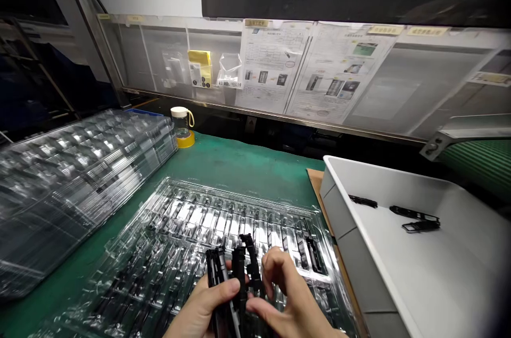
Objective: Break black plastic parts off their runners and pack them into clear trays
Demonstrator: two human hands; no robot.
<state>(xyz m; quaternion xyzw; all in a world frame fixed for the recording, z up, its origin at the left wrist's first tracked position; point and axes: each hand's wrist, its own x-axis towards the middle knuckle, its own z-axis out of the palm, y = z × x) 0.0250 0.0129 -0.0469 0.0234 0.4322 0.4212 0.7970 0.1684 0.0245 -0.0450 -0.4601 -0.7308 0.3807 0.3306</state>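
Left hand [202, 308] at bottom centre, clenched around a bundle of black parts [227, 285]; thumb laid across the front of the bundle, parts standing roughly upright and fanned at the top. Right hand [285, 295] just beside it, fingers curled, fingertips pinching the rightmost part of the same bundle. Both hands held over the near edge of a clear tray [223, 226].

Tray flat on a green mat [231, 165], moulded in rows of narrow pockets. Several pockets at the right end filled with black parts; filling of the rest unclear through glare and blur.

Stack of clear trays [72, 167] at left, on the mat, well apart from the hands, tilted slightly toward the camera.

White bin [383, 274] at right, just beside the tray, resting on a brown board [315, 178]. Three loose black pieces [415, 218] on the bin floor toward the far side.

Small jar [181, 122] with white lid at the far edge of the mat, standing on a yellow tape roll [187, 141], near the far corner of the stack.

Back panel [279, 69] behind the bench covered with printed sheets, small clear bags and a yellow card [199, 66]. Green ribbed conveyor [479, 162] at far right, behind the bin.
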